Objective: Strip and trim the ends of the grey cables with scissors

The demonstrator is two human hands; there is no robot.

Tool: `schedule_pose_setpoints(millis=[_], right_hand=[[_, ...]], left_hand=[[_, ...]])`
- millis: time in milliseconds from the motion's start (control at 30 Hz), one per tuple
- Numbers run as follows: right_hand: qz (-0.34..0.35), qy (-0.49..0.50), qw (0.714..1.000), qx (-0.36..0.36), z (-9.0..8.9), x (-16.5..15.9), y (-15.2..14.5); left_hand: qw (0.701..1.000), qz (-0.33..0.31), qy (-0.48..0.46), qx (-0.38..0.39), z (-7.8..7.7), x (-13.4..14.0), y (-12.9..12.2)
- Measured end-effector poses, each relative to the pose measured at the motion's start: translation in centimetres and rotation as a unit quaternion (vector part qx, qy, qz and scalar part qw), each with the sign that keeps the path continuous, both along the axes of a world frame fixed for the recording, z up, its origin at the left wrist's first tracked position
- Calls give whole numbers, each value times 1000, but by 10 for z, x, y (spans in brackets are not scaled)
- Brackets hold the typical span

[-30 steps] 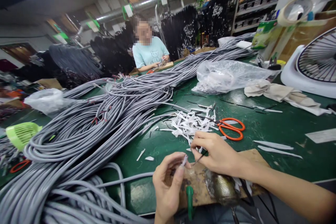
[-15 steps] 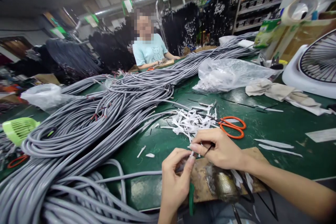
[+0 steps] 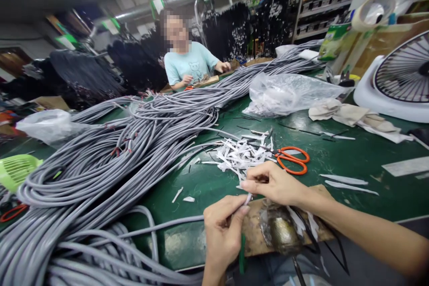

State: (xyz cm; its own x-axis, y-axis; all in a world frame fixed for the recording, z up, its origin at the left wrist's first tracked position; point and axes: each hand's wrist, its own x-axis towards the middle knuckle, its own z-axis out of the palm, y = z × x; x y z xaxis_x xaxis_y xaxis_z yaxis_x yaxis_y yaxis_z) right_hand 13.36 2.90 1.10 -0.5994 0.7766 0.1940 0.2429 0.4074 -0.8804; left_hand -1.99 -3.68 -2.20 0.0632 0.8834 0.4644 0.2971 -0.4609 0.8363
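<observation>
My left hand (image 3: 223,228) is closed on a grey cable (image 3: 181,222), whose end pokes out between thumb and forefinger. That cable runs off leftward toward the coils. Just above the tip, my right hand (image 3: 273,183) is closed in a pinch at the cable end; what its fingertips hold is too small to make out. Beneath both hands lies a worn wooden board (image 3: 256,214) with a stained metal piece (image 3: 284,231) on it. Orange-handled scissors (image 3: 293,160) rest beyond my right hand, their blades partly under a heap of white strips (image 3: 241,156).
Large coils of grey cable (image 3: 100,161) cover the left side. A plastic bag (image 3: 284,94), gloves (image 3: 358,118) and a white fan (image 3: 402,80) stand to the right. White strips (image 3: 348,183) lie on the green table (image 3: 338,154). A co-worker (image 3: 187,65) sits across.
My right fingers have shifted slightly at the cable end, and the dark strand that showed under them is gone from sight. The co-worker's hands have moved apart. The view has turned a little.
</observation>
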Motion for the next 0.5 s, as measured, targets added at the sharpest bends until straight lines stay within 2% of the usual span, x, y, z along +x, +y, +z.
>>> schedule_pose_setpoints(millis=[67, 133, 233, 367, 433, 500], right_hand=[[24, 25, 999, -12, -1, 0, 0], [42, 46, 997, 39, -2, 0, -2], [38, 52, 993, 96, -4, -1, -4], [-10, 50, 999, -7, -3, -3, -2], [4, 50, 997, -51, -3, -4, -1], [30, 45, 996, -64, -4, -3, -2]], left_hand=[[999, 44, -16, 0, 1, 1, 0], [997, 82, -12, -8, 2, 2, 1], [997, 68, 39, 4, 0, 5, 2], [994, 22, 65, 83, -4, 4, 1], [995, 29, 49, 87, -3, 2, -1], [995, 65, 23, 68, -1, 2, -1]])
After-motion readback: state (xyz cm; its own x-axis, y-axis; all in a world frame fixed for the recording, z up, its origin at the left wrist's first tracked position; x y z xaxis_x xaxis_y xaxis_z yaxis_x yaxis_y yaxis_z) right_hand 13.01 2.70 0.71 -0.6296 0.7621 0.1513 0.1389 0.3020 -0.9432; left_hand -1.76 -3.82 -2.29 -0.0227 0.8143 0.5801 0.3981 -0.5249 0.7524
